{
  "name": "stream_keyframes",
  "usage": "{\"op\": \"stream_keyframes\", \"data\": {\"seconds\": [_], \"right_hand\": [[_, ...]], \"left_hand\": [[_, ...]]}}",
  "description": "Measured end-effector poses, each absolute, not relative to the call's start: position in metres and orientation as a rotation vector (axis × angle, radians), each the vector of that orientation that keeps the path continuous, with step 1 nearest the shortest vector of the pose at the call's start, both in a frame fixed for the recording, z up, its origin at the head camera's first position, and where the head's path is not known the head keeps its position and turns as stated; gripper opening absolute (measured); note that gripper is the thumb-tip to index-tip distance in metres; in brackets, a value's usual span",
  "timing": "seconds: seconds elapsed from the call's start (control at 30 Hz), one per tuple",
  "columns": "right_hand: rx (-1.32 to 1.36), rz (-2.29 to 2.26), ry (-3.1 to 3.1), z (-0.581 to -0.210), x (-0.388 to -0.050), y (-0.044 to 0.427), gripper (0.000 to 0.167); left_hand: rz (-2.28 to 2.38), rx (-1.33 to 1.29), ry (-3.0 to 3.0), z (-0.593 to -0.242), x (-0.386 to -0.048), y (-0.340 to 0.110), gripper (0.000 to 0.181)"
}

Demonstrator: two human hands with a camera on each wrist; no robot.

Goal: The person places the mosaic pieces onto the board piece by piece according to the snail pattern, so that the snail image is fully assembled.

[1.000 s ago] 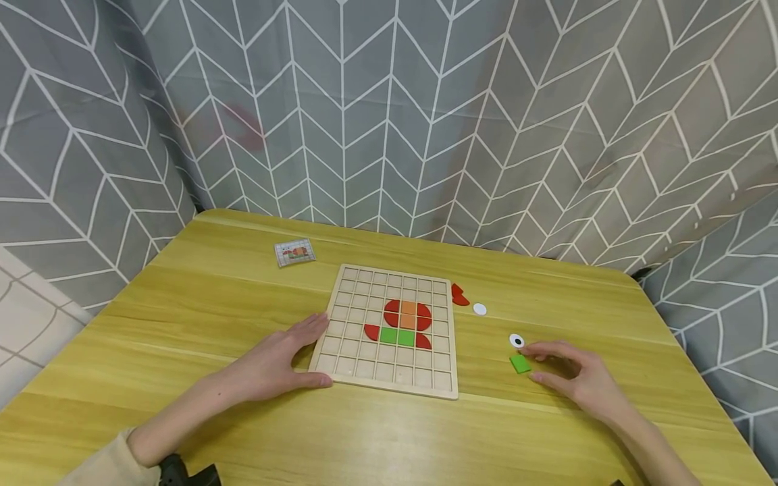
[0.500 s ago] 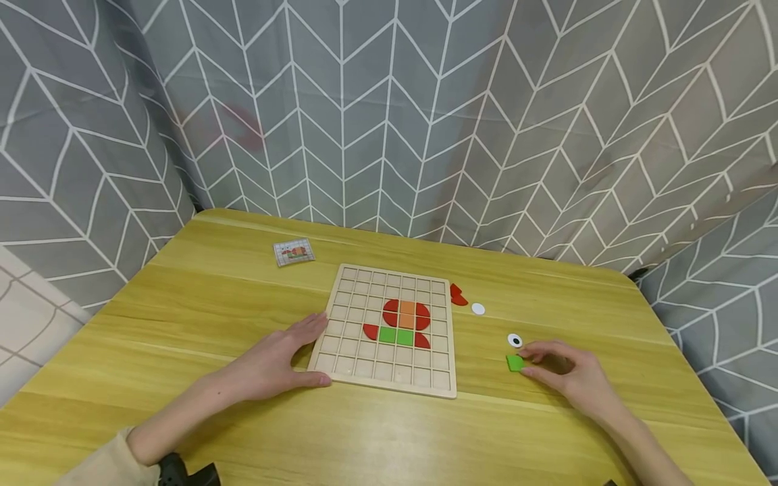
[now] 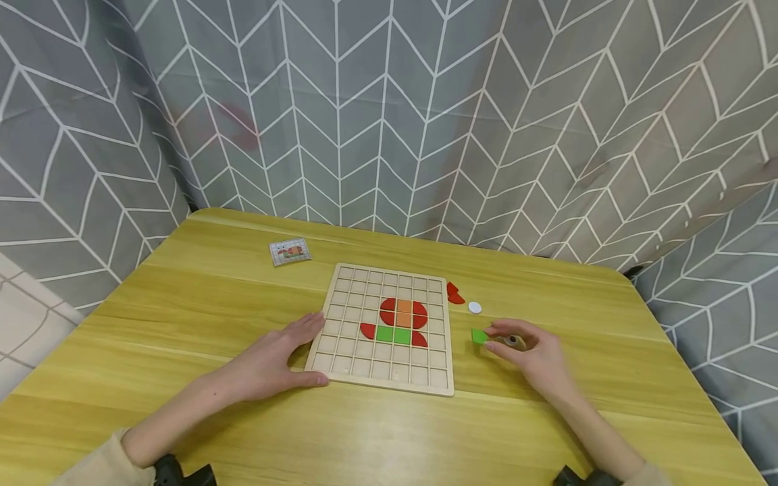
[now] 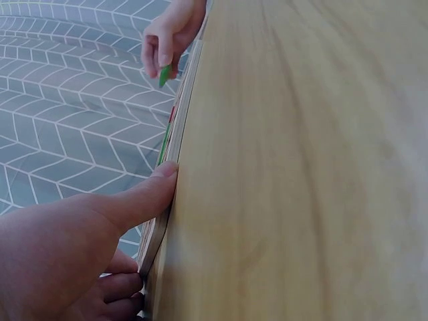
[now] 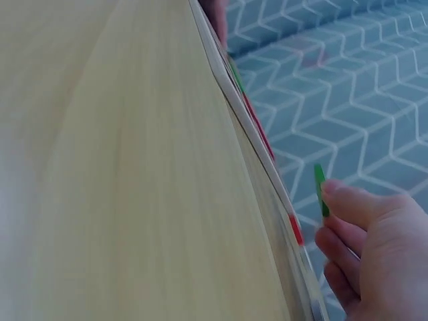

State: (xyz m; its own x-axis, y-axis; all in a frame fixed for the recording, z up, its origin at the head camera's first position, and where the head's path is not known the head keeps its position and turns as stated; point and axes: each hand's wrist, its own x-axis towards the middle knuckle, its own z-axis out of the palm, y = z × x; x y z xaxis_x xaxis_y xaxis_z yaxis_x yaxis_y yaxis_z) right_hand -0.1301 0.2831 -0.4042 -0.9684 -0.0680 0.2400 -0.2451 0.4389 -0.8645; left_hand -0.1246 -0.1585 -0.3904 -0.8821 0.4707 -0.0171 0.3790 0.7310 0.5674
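Observation:
My right hand [image 3: 533,358] pinches a green square tile [image 3: 479,336] between thumb and fingertips, to the right of the wooden grid board [image 3: 389,383]. In the right wrist view the green tile [image 5: 321,190] stands on edge, above the tabletop. My left hand [image 3: 276,361] holds the board's near left corner, thumb along the front edge and fingers at the left side. Set in the board's squares are red quarter-round tiles [image 3: 419,339], orange squares [image 3: 404,312] and green squares [image 3: 392,334]. An eye disc [image 3: 512,341] lies partly hidden behind my right fingers.
Red pieces [image 3: 454,294] lie just beyond the board's right edge, with a white disc [image 3: 475,308] near them. A small picture card [image 3: 290,252] rests at the back left of the wooden table [image 3: 365,445]. A patterned curtain [image 3: 377,115] hangs behind the table.
My right hand has picked up the green square tile from the table and carried it left toward the board. The left hand stays at the board's corner.

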Motion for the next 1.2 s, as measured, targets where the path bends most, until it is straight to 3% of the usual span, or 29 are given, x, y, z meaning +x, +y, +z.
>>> {"op": "stream_keyframes", "data": {"seconds": [0.77, 1.2], "right_hand": [[0.366, 1.492, -2.513, -0.398, -0.158, 0.144, 0.029], [0.532, 1.175, -2.487, -0.404, -0.171, 0.107, 0.027]], "left_hand": [[0.857, 0.695, 2.773, -0.392, -0.125, -0.157, 0.1], [0.868, 0.701, 2.767, -0.393, -0.126, -0.157, 0.101]]}}
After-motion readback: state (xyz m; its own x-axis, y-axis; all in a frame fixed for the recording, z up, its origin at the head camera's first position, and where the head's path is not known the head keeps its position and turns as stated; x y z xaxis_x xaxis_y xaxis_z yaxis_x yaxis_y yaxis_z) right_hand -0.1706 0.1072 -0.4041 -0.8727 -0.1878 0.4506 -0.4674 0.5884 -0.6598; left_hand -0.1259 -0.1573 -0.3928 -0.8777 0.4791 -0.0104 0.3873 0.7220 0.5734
